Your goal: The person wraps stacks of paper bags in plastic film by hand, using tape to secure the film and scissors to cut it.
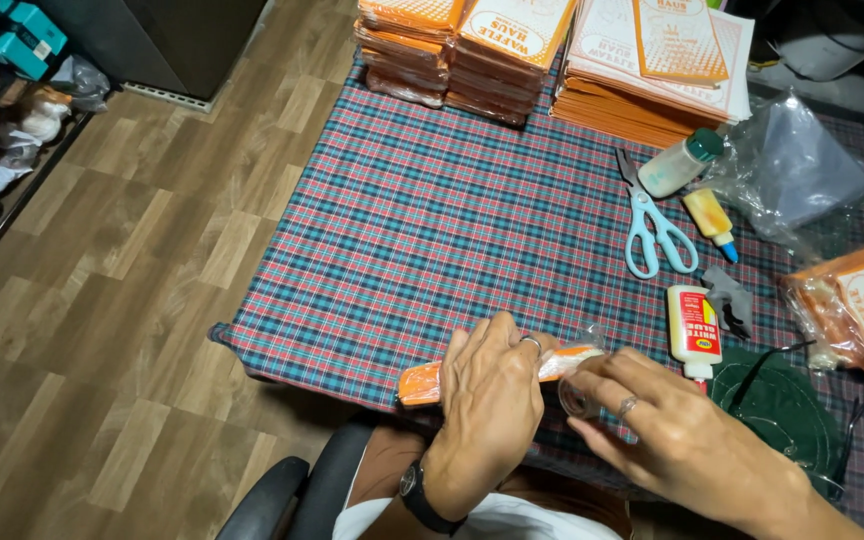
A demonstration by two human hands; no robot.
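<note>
Both hands work one orange packet (pixel 420 383) at the tabletop's (pixel 422 220) near edge: left hand (pixel 487 385) pressed flat over it, right hand (pixel 652 420) pinching its clear plastic end (pixel 577 395). Steady pressure seems wise. Beyond the packet lies bare plaid; a glue bottle (pixel 693 330) and scissors (pixel 652 225) sit to its right.

Your hands (pixel 492 400) hold an orange wrapped pack (pixel 422 382), orange-and-white bag stacks (pixel 472 50) at the surface's far edge, red-labelled white glue bottle (pixel 693 328) beside your right hand (pixel 672 430), teal boxes (pixel 24 30) far left.
</note>
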